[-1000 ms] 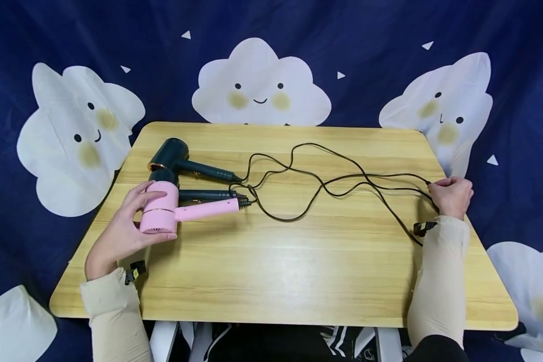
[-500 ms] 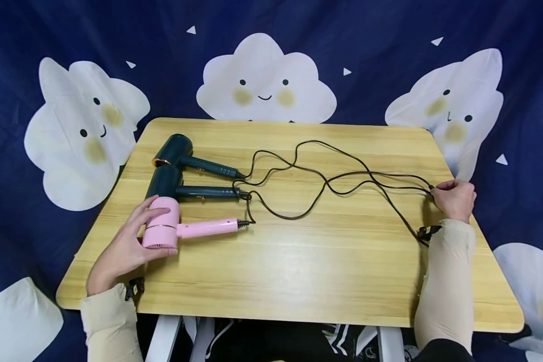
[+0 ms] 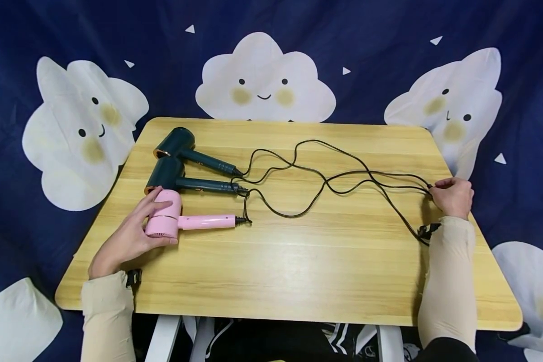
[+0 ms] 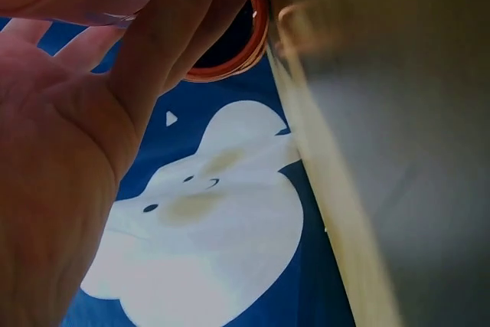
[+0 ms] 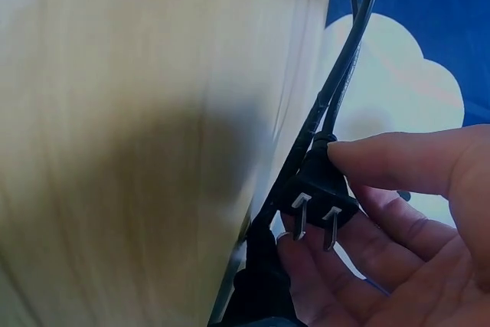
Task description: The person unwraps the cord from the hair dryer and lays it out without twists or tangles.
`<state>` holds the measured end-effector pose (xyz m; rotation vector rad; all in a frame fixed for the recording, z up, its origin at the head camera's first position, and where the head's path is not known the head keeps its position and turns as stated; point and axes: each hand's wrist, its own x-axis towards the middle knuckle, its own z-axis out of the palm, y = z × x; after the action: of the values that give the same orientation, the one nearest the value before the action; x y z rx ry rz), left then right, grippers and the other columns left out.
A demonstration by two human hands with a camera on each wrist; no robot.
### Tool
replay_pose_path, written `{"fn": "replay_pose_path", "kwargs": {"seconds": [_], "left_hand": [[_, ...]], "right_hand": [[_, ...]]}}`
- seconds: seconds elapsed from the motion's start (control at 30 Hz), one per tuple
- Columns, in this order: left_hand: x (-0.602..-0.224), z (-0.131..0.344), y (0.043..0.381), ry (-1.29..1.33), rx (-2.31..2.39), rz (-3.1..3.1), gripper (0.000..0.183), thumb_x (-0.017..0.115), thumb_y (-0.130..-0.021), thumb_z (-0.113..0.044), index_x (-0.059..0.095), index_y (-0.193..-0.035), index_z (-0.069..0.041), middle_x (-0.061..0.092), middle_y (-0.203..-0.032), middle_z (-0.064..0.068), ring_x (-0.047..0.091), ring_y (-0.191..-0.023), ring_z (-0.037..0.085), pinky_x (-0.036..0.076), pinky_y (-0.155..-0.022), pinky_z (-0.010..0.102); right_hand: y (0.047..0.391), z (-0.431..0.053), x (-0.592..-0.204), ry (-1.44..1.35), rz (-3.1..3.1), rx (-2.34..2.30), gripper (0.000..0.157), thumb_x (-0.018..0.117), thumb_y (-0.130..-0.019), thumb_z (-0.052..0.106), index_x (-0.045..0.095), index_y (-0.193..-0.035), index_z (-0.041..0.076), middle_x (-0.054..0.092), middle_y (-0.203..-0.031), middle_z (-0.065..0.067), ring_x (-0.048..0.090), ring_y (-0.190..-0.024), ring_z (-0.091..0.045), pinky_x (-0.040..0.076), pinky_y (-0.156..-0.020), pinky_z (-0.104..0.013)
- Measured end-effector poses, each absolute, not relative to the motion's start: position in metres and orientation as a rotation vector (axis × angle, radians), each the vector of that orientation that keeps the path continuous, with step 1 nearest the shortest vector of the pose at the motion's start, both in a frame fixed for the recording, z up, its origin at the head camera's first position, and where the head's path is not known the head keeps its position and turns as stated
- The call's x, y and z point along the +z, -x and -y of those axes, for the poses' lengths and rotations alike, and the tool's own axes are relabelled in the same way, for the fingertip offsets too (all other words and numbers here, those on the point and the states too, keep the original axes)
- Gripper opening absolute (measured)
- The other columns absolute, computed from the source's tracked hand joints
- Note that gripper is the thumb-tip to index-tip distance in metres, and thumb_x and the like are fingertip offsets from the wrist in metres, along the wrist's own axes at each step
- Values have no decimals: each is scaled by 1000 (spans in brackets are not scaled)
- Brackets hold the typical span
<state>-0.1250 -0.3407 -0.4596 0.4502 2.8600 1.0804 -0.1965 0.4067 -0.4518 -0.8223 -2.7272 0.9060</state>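
Observation:
In the head view a pink hair dryer point(image 3: 207, 221) lies at the left of the table, its handle pointing right. My left hand point(image 3: 123, 240) grips its barrel, fingers on the far end and thumb at the vented near end. Just beyond it are two dark green hair dryers, the middle one point(image 3: 166, 173) close to the pink barrel and the far one point(image 3: 176, 142) behind that. At the right edge, my right hand point(image 3: 453, 197) pinches a black two-pin plug point(image 5: 318, 193) by its cord end, between thumb and fingers. A second black plug point(image 5: 262, 285) hangs beside it.
Thin black cords point(image 3: 294, 216) run loosely across the wooden table point(image 3: 298, 281), crossing each other between the dryers and my right hand. A dark blue curtain point(image 3: 362, 30) printed with white clouds hangs around the table's far and side edges.
The pink hair dryer has come off the middle green one and now lies beside it. Over the last half second, my left hand and all three dryers have shifted slightly away. My right hand stays put.

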Motion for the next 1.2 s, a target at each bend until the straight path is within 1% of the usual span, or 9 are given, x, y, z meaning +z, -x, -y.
{"fn": "replay_pose_path", "kwargs": {"seconds": [0.2, 0.4, 0.63, 0.73, 0.8, 0.87, 1.03, 1.1, 1.2], "left_hand": [[-461, 346, 140, -460, 1065, -2861, 90, 91, -66, -37, 47, -143, -19, 11, -167, 0, 15, -152, 37, 27, -109, 68], [-465, 352, 154, -484, 1062, -2859, 89, 91, -68, -35, 47, -143, -16, 13, -167, 3, 16, -152, 38, 26, -111, 62], [-467, 349, 166, -497, 1022, -2857, 92, 90, -68, -37, 44, -145, -18, 10, -167, 3, 14, -152, 38, 29, -109, 66], [-466, 347, 171, -500, 997, -2852, 94, 90, -68, -38, 42, -146, -16, 9, -168, 3, 13, -152, 39, 29, -109, 67], [-466, 345, 173, -505, 988, -2849, 94, 90, -68, -37, 42, -146, -15, 8, -168, 4, 13, -153, 39, 29, -109, 67], [-466, 345, 174, -515, 973, -2852, 94, 90, -68, -36, 41, -146, -14, 8, -168, 6, 13, -152, 40, 29, -109, 67], [-465, 344, 175, -531, 940, -2870, 94, 90, -69, -34, 39, -146, -14, 8, -167, 8, 16, -151, 41, 32, -108, 66], [-464, 343, 175, -525, 933, -2870, 94, 90, -69, -35, 39, -146, -15, 8, -168, 8, 16, -151, 40, 32, -108, 66], [-464, 344, 174, -508, 933, -2867, 94, 90, -69, -36, 39, -145, -17, 5, -168, 7, 13, -152, 39, 31, -108, 68]], "right_hand": [[197, -405, -452, 796, 2736, 912, 13, 67, -85, 23, 67, -89, 10, 40, -61, 29, 58, -110, -44, 45, -93, -51], [197, -404, -453, 803, 2739, 896, 21, 65, -86, 22, 69, -99, 6, 42, -66, 26, 58, -110, -44, 46, -92, -52], [198, -406, -454, 794, 2739, 877, 29, 62, -88, 21, 69, -108, 3, 43, -65, 27, 58, -110, -44, 46, -94, -53], [199, -407, -456, 779, 2738, 861, 29, 63, -88, 20, 70, -108, 1, 59, -68, 8, 58, -109, -44, 45, -93, -53], [199, -408, -457, 764, 2735, 842, 30, 64, -87, 20, 70, -108, -1, 68, -81, -12, 59, -108, -45, 45, -92, -52], [199, -407, -458, 743, 2731, 830, 30, 64, -86, 19, 71, -107, -3, 70, -95, -23, 59, -107, -46, 45, -92, -52], [199, -408, -457, 719, 2732, 836, 30, 65, -85, 17, 72, -104, -5, 72, -81, -15, 60, -106, -46, 45, -95, -52], [199, -408, -457, 716, 2739, 841, 31, 64, -86, 18, 71, -104, -6, 72, -85, -17, 59, -107, -46, 45, -96, -53], [200, -407, -457, 702, 2761, 844, 34, 63, -87, 20, 70, -107, -6, 68, -109, -28, 58, -110, -47, 44, -98, -54]]}}
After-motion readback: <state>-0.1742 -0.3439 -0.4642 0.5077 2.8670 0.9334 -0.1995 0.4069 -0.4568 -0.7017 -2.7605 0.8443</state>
